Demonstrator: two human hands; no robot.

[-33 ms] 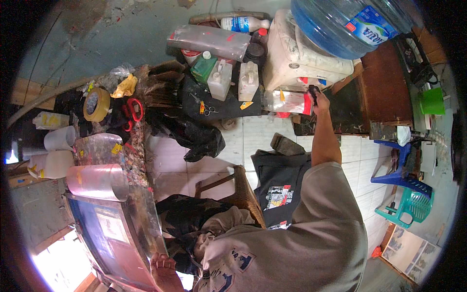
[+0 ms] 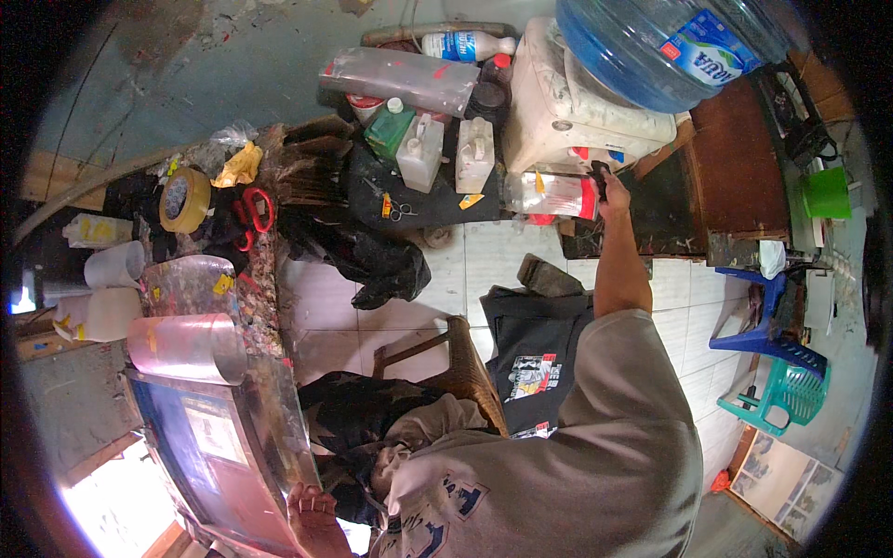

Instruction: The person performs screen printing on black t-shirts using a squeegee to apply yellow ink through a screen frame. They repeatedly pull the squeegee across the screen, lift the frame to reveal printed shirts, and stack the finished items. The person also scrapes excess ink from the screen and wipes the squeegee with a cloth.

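At the far right of centre my right hand [image 2: 615,193] is closed round a dark-handled tool [image 2: 600,175]. A thin part of it seems to reach left over a clear plastic tub [image 2: 544,193] with red on its side; the tool's exact kind is too small to make out. My left hand [image 2: 314,517] rests low at the left, its fingers curled beside the near edge of a framed printing screen [image 2: 216,430]. Whether those fingers hold anything is hidden.
White jugs [image 2: 420,153], a green can [image 2: 389,130] and small scissors [image 2: 402,212] sit on the dark far surface. Left lie a tape roll [image 2: 184,199] and red-handled scissors [image 2: 257,210]. A wooden chair [image 2: 473,372] and black printed cloth [image 2: 530,358] are below; a large water bottle [image 2: 642,56] stands far right.
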